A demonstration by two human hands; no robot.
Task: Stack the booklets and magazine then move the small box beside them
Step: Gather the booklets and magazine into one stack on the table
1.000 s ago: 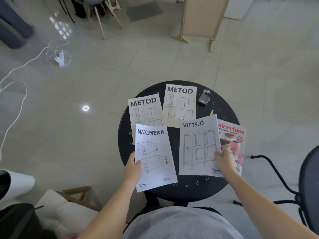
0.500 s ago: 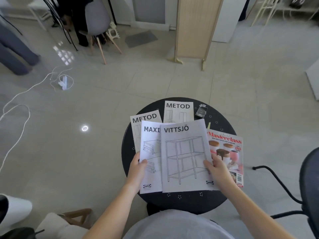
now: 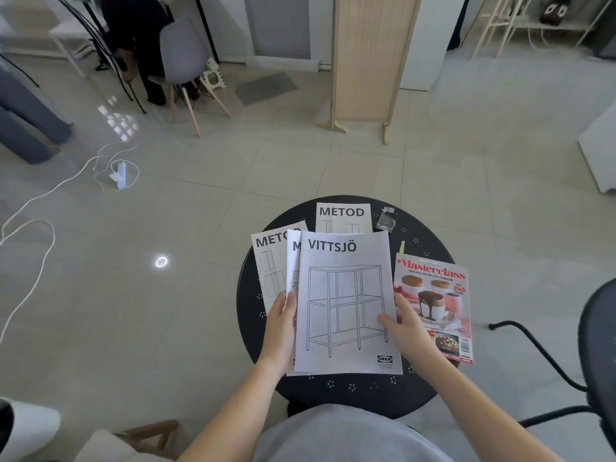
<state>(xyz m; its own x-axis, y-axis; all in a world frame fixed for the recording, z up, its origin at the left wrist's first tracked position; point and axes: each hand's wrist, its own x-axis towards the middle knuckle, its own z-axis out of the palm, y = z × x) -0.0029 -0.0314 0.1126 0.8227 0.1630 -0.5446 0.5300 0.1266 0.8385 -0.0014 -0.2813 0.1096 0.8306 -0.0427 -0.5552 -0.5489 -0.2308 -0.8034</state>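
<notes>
On the round black table (image 3: 253, 331) the VITTSJÖ booklet (image 3: 346, 305) lies almost fully over the MAXIMERA booklet (image 3: 292, 261), of which only a left strip shows. My left hand (image 3: 281, 323) grips the left edge of this pair. My right hand (image 3: 405, 325) holds the VITTSJÖ booklet's right edge, thumb on the page. One METOD booklet (image 3: 268, 261) sticks out at the left, another METOD booklet (image 3: 343, 216) at the back. The Masterclass magazine (image 3: 436, 295) lies flat at the right. The small box (image 3: 386, 220) sits at the table's back right.
A black wire chair (image 3: 593, 361) stands close at the right. A wooden chair with a cushion (image 3: 133, 438) is at my lower left. White cables and a plug (image 3: 120, 175) trail on the floor at the left. A folding wooden screen (image 3: 370, 61) stands behind.
My right hand slid the VITTSJÖ booklet leftward over the MAXIMERA booklet, which my left hand moved toward the centre. The camera tilted up.
</notes>
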